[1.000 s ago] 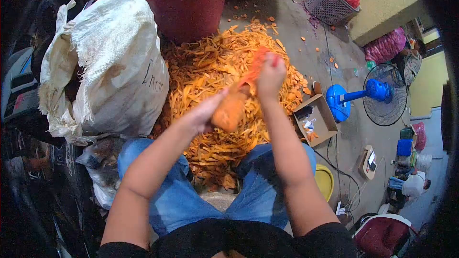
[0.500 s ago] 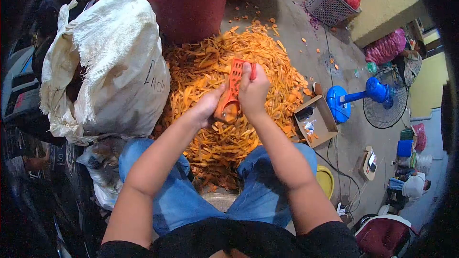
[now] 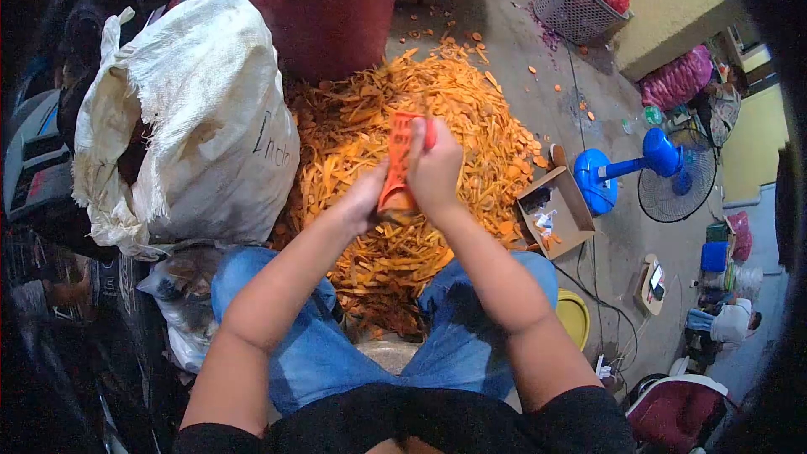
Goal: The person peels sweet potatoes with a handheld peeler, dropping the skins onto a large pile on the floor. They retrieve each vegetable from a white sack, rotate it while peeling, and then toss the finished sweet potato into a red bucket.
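Drawn back from its far reach a second ago, the right hand [image 3: 437, 172] has its grip closed on an orange peeler [image 3: 402, 147] laid against the carrot [image 3: 393, 203]. The left hand [image 3: 363, 200] clasps that carrot over the near part of the peel pile [image 3: 471, 118]. A white sack [image 3: 202, 118] lies left of the pile.

Red tub [image 3: 324, 8] at 12 o'clock: cut off by the top edge. Carrot [image 3: 393, 203] largely hidden between left hand [image 3: 365, 198] and right hand [image 3: 438, 171]; orange peeler [image 3: 401, 145] blurred.
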A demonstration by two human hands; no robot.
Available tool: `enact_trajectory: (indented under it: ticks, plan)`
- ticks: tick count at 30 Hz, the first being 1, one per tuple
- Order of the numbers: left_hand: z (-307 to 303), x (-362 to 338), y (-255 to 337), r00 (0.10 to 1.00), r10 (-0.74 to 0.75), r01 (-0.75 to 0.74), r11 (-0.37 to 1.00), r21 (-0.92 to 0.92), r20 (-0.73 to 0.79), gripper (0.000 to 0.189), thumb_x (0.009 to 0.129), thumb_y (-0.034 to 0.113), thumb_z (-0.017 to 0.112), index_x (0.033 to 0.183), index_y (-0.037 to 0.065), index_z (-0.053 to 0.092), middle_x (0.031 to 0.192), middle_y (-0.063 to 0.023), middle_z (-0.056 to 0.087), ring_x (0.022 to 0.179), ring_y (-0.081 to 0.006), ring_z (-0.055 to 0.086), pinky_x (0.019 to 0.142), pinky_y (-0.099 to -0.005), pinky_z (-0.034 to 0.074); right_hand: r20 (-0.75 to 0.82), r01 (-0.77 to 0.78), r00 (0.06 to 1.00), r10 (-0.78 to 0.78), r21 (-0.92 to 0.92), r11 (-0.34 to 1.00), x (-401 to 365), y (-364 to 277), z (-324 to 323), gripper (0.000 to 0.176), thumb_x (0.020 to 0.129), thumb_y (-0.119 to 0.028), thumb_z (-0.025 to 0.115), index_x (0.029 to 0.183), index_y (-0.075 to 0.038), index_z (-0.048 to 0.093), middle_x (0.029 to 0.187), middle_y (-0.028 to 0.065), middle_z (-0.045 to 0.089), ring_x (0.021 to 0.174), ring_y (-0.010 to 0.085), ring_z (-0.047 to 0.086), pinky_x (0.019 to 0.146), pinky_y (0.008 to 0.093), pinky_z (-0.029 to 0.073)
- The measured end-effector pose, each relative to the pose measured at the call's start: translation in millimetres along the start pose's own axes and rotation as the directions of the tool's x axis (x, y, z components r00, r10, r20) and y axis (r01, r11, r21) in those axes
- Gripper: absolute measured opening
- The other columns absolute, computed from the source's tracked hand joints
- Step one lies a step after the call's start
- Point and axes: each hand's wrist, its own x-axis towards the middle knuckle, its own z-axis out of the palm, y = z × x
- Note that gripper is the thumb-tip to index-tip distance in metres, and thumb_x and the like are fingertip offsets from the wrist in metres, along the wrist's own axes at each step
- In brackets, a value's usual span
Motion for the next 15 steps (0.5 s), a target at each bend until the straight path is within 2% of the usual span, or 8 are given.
enact_trajectory:
  ticks: [1,3,4,6,7,10,12,15]
  plan:
    - [-2,-1,-4,1.0,0.001,-0.001,1.0,0.0,-0.001,0.04,0.086,0.036,0.026,0.101,0.005,0.046,0.087,-0.0081,0.056,0.072,-0.016,0.057,0.063,-0.0288,0.047,-0.012,-0.043,0.999,0.043,-0.049,0.998,6,6,0,0.024,0.079,-0.021,0.045,0.067,-0.001,0.048,0.056,0.0167,0.048,0.05,0.0302,0.048,0.047,0.0357,0.036]
    - [3,-11,-8,0.997,-0.078,0.078,0.973,0.219,-0.009,0.038,0.085,0.034,0.03,0.104,0.004,0.045,0.089,-0.0085,0.055,0.075,-0.0148,0.056,0.066,-0.0275,0.046,-0.183,-0.092,0.98,0.079,-0.065,0.994,43,36,-19,0.022,0.08,-0.019,0.045,0.067,-0.001,0.048,0.054,0.0131,0.05,0.045,0.0262,0.046,0.045,0.035,0.035]
    - [14,-27,-3,0.99,-0.074,0.04,0.964,0.263,0.118,0.038,0.085,0.034,0.033,0.106,0.004,0.044,0.092,-0.0086,0.055,0.079,-0.0145,0.055,0.07,-0.0272,0.045,-0.293,-0.118,0.95,0.107,-0.02,0.993,57,51,-28,0.022,0.08,-0.018,0.045,0.067,-0.001,0.048,0.053,0.0107,0.05,0.043,0.0234,0.045,0.044,0.0347,0.035]
    - [21,-35,4,0.988,-0.125,0.105,0.975,0.198,0.095,0.038,0.085,0.034,0.033,0.106,0.004,0.044,0.094,-0.0081,0.054,0.081,-0.0148,0.055,0.071,-0.0279,0.045,-0.403,-0.377,0.833,0.379,0.088,0.922,67,62,-41,0.023,0.081,-0.018,0.043,0.066,-0.001,0.048,0.052,0.0056,0.049,0.044,0.0168,0.044,0.045,0.0329,0.035]
    - [22,-36,6,0.984,-0.165,0.155,0.98,0.124,0.073,0.039,0.084,0.035,0.034,0.106,0.005,0.044,0.096,-0.0077,0.054,0.083,-0.0151,0.054,0.071,-0.0286,0.045,-0.403,-0.376,0.834,0.377,0.086,0.923,67,65,-41,0.023,0.081,-0.018,0.043,0.066,-0.001,0.048,0.052,0.0056,0.049,0.044,0.0168,0.044,0.045,0.0329,0.035]
    - [-4,-6,9,0.99,-0.133,0.132,0.991,0.026,0.042,0.041,0.083,0.038,0.034,0.106,0.005,0.044,0.098,-0.0068,0.053,0.084,-0.0166,0.054,0.073,-0.0304,0.045,-0.181,-0.318,0.906,0.383,0.306,0.897,54,34,-35,0.022,0.081,-0.018,0.044,0.068,-0.001,0.048,0.053,0.0035,0.045,0.05,0.0146,0.043,0.047,0.0299,0.035]
    - [-9,2,9,0.997,-0.069,0.072,0.994,-0.087,0.038,0.039,0.084,0.036,0.031,0.104,0.005,0.044,0.095,-0.0081,0.054,0.082,-0.0171,0.055,0.071,-0.0298,0.046,-0.18,-0.133,0.967,0.178,0.241,0.961,35,33,-7,0.02,0.08,-0.017,0.045,0.068,-0.001,0.047,0.052,0.0061,0.045,0.049,0.016,0.043,0.046,0.0305,0.034]
    - [-6,3,8,1.0,-0.008,0.008,0.998,-0.061,-0.012,0.036,0.086,0.033,0.027,0.102,0.006,0.046,0.091,-0.0071,0.056,0.077,-0.0151,0.056,0.069,-0.0282,0.045,-0.002,-0.067,0.998,0.068,0.143,0.987,0,-13,-4,0.02,0.08,-0.017,0.046,0.069,-0.001,0.047,0.052,0.0099,0.044,0.048,0.0174,0.044,0.046,0.0311,0.035]
